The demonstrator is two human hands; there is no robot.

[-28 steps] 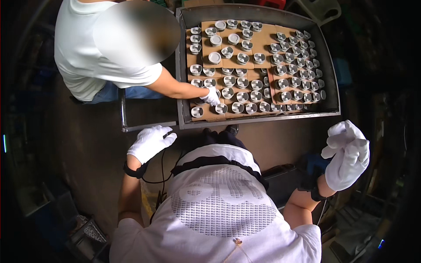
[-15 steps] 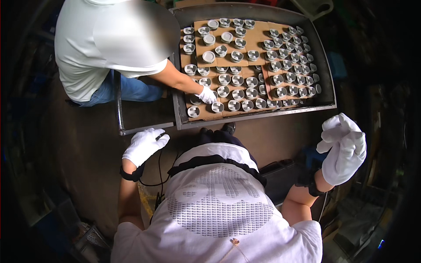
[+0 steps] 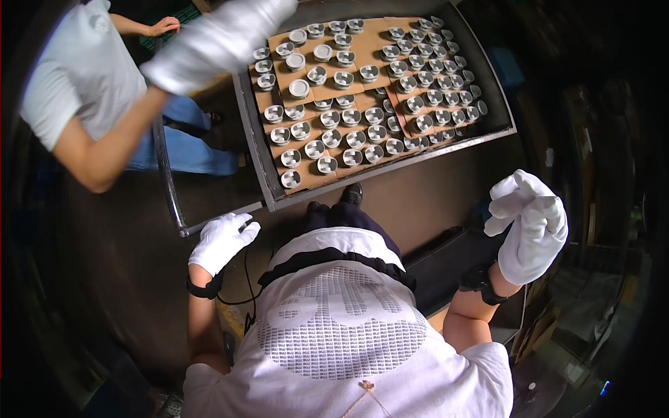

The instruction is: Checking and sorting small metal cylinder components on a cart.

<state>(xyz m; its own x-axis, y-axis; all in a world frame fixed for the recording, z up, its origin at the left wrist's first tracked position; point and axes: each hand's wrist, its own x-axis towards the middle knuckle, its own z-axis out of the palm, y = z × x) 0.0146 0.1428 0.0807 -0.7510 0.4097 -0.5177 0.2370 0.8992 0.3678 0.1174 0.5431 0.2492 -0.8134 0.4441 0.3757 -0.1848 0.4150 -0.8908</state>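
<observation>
head view: both gloved hands, left hand (image 3: pixel 221 240) and right hand (image 3: pixel 531 224), were held open and empty short of the tray (image 3: pixel 259 150) of metal cups (image 3: pixel 327 164), so a forward reach was judged needed.

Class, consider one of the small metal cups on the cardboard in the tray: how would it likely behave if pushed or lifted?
A metal cup looks squat and stands flat, so it probably slides rather than tips. Its shiny surface may be slippery. Solid-looking metal suggests it is fairly heavy for its size, and stiff.
</observation>
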